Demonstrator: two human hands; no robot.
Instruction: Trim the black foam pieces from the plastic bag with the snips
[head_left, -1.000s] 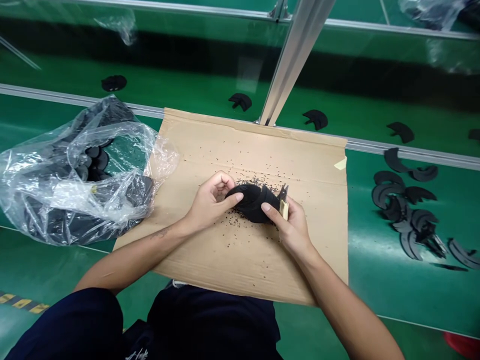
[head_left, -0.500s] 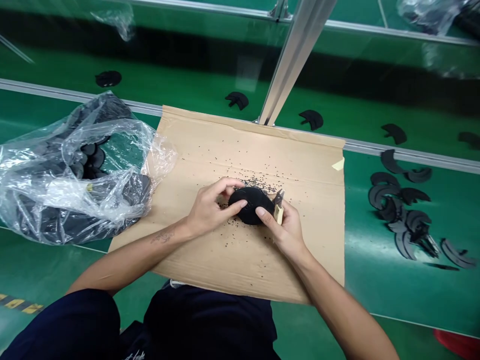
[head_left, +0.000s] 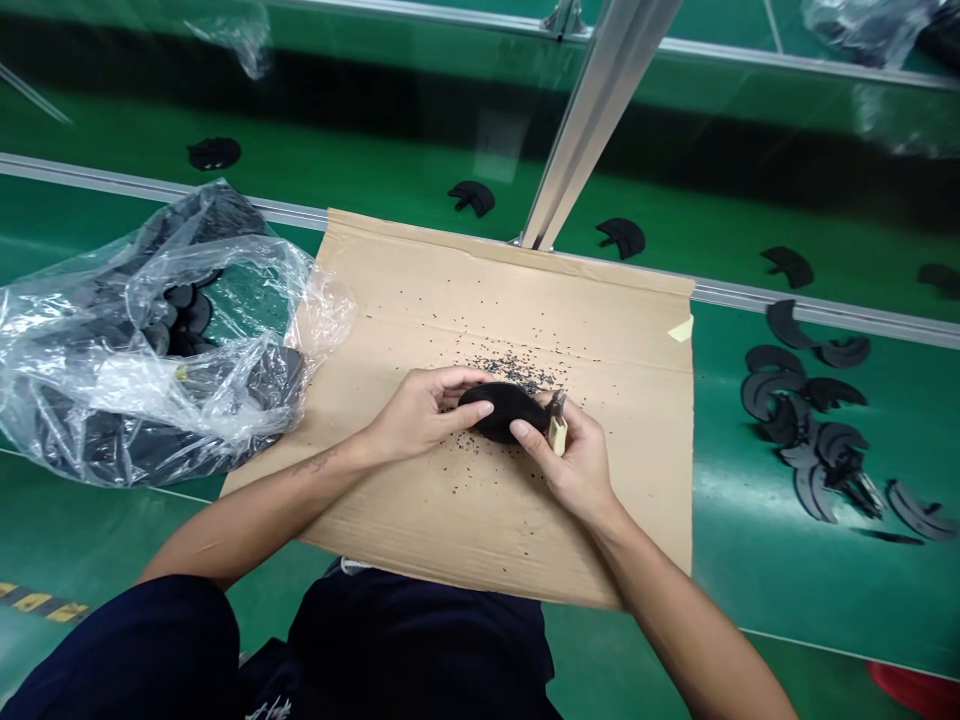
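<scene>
A smooth black round part (head_left: 504,412) is held above the cardboard between both hands. My left hand (head_left: 420,415) grips its left edge, thumb on the near face and fingers behind. My right hand (head_left: 574,455) pinches the right edge with the thumb. Tucked in that same hand is a small tool with a cream handle (head_left: 557,436) and a dark metal tip pointing up; its exact kind is hard to make out. Many tiny black bits (head_left: 517,370) lie on the cardboard sheet (head_left: 600,540) just beyond and below the part.
To the left, a clear plastic bag (head_left: 150,400) holds many black parts. Several curved black pieces (head_left: 814,420) are piled on the green table at right. A metal post (head_left: 592,130) rises behind the cardboard, beside a glossy green panel that reflects things.
The black round part has tilted, so its face looks narrower and smoother now. Both hands have shifted slightly with it and keep their hold.
</scene>
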